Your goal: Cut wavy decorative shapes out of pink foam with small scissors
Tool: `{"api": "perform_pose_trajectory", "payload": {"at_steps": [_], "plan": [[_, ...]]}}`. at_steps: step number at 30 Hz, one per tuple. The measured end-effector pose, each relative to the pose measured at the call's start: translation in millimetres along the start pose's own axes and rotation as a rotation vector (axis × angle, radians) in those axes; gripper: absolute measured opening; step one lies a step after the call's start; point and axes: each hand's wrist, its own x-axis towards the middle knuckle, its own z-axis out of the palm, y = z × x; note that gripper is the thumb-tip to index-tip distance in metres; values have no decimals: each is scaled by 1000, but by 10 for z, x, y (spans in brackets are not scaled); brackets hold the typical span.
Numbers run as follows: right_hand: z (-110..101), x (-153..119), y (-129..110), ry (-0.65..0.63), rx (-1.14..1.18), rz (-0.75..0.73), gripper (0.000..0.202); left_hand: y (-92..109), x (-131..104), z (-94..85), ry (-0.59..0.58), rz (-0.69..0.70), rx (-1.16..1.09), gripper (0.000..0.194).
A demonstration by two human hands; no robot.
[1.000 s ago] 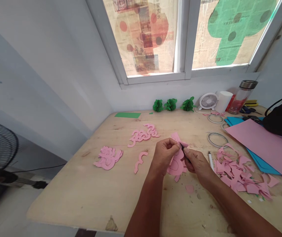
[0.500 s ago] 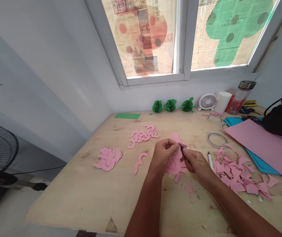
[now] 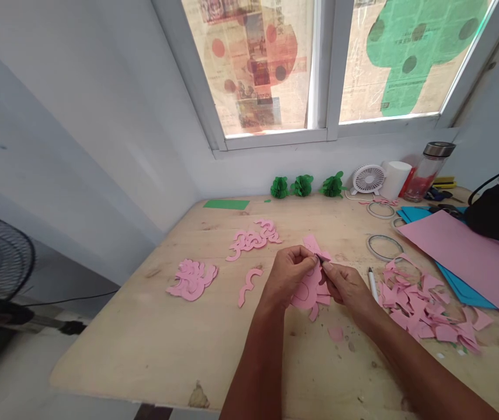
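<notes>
My left hand pinches the upper part of a pink paper piece that has curved cut edges and a drawn outline. My right hand is closed on a small dark tool, whose tip meets the paper at my left fingertips. What kind of tool it is cannot be made out. Left of my hands lie a single wavy pink strip, a group of curved pink cutouts and a stack of pink cutouts. A white pen rests just right of my right hand.
Pink scraps are heaped at the right, near a tape ring and a large pink sheet over blue sheets. Green paper shapes, a small white fan and a glass bottle stand along the wall.
The pink paper piece between my hands has shifted slightly to the left at its lower part. Both hands keep nearly the same place and hold. The whole view has moved a little.
</notes>
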Motion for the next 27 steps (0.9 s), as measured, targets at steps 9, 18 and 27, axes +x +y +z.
{"api": "perform_pose_trajectory", "payload": {"at_steps": [9,18,27], "plan": [[20,-1,-1,50,21,-23,41,29,-25,64,44,18,-21,13],[-57,18,-66,159,134,-33,39,30,-2,89,139,41,-130,11],[13,-16,-39,66,110,-10,31,-93,97,83,530,122,-621,17]]}}
